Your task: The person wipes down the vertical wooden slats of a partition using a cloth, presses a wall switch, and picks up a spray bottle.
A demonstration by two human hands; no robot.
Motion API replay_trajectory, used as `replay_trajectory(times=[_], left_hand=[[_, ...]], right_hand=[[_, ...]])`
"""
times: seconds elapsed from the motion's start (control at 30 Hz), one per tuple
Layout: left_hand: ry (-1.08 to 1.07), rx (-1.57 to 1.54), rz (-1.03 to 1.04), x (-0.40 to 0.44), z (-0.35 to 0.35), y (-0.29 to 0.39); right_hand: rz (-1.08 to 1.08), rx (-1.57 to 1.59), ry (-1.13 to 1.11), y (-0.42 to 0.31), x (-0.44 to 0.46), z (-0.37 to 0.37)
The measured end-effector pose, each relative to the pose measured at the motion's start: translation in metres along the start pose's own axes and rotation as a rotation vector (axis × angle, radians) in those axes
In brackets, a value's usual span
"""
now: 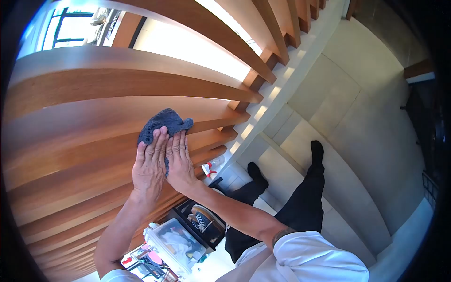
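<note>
A dark blue-grey cloth (168, 121) is bunched against one of the brown wooden slats (94, 149). My left hand (149, 164) presses on its lower left part, fingers long and close together over it. Right beside it, almost touching, my right hand (180, 160) bears on the cloth too, with its fingertips on the lower right edge. A strip of cloth shows between the two hands. Both palms face the wood, so their undersides are hidden.
More slats run in parallel above and below. A spray bottle (212, 166) with a red trigger stands on the ledge (257, 113). Below are a clear plastic bin (176, 244) and dark sneakers (202, 218) in a black box. My feet are on pale tiled steps (324, 155).
</note>
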State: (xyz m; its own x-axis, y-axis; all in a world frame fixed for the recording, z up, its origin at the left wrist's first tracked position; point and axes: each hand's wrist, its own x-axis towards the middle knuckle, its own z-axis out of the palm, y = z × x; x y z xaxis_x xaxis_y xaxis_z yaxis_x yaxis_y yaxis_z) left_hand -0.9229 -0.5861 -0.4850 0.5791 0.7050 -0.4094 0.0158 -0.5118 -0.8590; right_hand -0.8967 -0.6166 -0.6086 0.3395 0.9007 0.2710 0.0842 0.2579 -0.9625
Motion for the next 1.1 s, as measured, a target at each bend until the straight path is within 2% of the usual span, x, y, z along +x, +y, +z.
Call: replay_trajectory(times=[0.17, 0.33, 0.6, 0.73, 0.87, 0.93, 1.0, 1.07, 1.1], left_hand=[[-0.073, 0.055, 0.094, 0.021, 0.011, 0.039], [-0.119, 0.062, 0.172, 0.048, 0.024, 0.090], [-0.114, -0.006, 0.246, 0.088, 0.060, 0.184], [-0.180, -0.025, 0.315, 0.109, 0.074, 0.228], [-0.162, -0.002, 0.389, 0.136, 0.091, 0.269], [-0.117, 0.009, 0.434, 0.148, 0.104, 0.293], [-0.094, -0.017, 0.416, 0.161, 0.106, 0.307], [-0.085, -0.002, 0.471, 0.172, 0.115, 0.324], [-0.088, 0.015, 0.489, 0.179, 0.118, 0.334]], right_hand=[[0.073, 0.001, -0.010, 0.040, -0.018, -0.003], [0.147, -0.022, -0.118, 0.092, -0.032, -0.023], [0.174, 0.022, -0.140, 0.201, -0.071, -0.023], [0.201, -0.042, -0.210, 0.248, -0.083, -0.029], [0.228, -0.043, -0.183, 0.294, -0.092, -0.032], [0.311, -0.029, -0.211, 0.316, -0.096, -0.037], [0.274, -0.113, -0.240, 0.340, -0.103, -0.037], [0.332, -0.084, -0.268, 0.363, -0.107, -0.040], [0.334, -0.193, -0.324, 0.376, -0.108, -0.043]])
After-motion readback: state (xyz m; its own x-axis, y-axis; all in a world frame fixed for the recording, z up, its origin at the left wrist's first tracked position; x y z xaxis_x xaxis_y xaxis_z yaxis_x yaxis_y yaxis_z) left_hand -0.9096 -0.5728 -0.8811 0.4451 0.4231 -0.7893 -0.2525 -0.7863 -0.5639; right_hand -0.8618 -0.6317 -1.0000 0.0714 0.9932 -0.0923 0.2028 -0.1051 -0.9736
